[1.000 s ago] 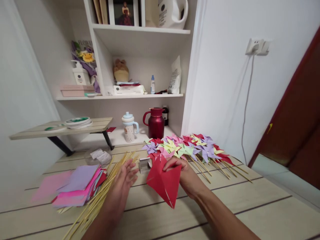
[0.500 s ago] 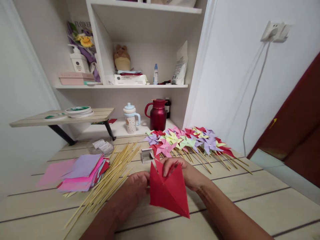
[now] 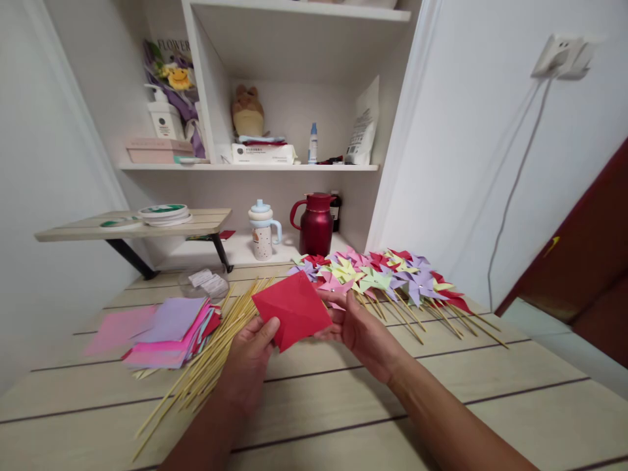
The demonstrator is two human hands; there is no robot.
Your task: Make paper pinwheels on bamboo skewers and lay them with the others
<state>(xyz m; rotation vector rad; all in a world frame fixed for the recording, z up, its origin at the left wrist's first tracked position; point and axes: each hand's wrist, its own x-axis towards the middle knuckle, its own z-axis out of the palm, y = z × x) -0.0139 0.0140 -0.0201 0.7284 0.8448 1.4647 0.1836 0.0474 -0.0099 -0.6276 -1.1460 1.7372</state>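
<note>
A red paper sheet [image 3: 293,306], roughly square with faint crease lines across its face, is held up above the table. My left hand [image 3: 252,350] pinches its lower left edge, the thumb lying on top and the fingers hidden beneath. At the paper's right corner is my right hand [image 3: 360,333], its thumb apart from the fingers, which are stretched toward the corner. Whether those fingertips touch the paper is hard to see. Paper pinwheels [image 3: 375,278] in several colours lie on thin sticks behind my right hand. Left of my left hand spreads a bundle of bare sticks [image 3: 209,356].
Stacked coloured paper sheets [image 3: 169,324] lie on the left of the slatted table [image 3: 441,405]. Behind them are a clear round container [image 3: 189,288] and a small raised stand [image 3: 206,222]. A spouted cup [image 3: 262,235] and red jug [image 3: 316,226] stand at the back.
The red paper has turned and moved up and left, its cut edges no longer showing. My left hand now grips it, while my right hand has released its hold and opened beside it.
</note>
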